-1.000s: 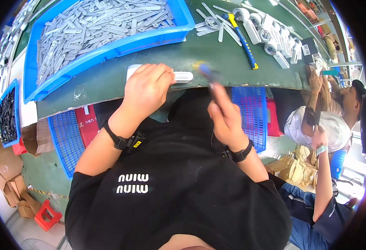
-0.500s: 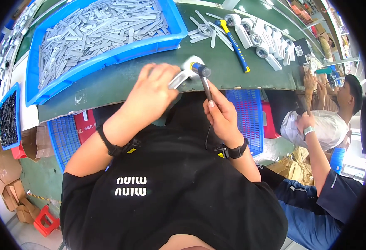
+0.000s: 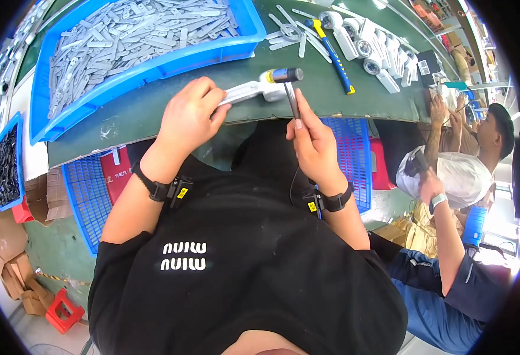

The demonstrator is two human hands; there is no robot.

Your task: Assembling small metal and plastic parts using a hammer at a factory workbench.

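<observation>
In my left hand (image 3: 192,112) is the end of a long light-grey part (image 3: 242,92), closed between thumb and fingers. Its wider white end (image 3: 273,93) lies above the bench's near edge. My right hand (image 3: 314,147) grips the dark handle of a mallet (image 3: 282,75), with the index finger stretched along it. The mallet's head, black with a yellow and blue band, is over the white end, overlapping it in the picture. Whether the two touch, I cannot tell.
A blue tray (image 3: 153,72) heaped with grey metal strips stands at the left. Past my hands lie a yellow-and-blue hammer (image 3: 333,56), loose strips (image 3: 301,44) and several white round-headed parts (image 3: 372,64). Co-workers (image 3: 449,177) are at the right. Blue baskets (image 3: 354,160) stand below the bench.
My left hand has moved left and slightly down, and the grey part now lies flatter. The mallet's head has risen a little and turned to the right.
</observation>
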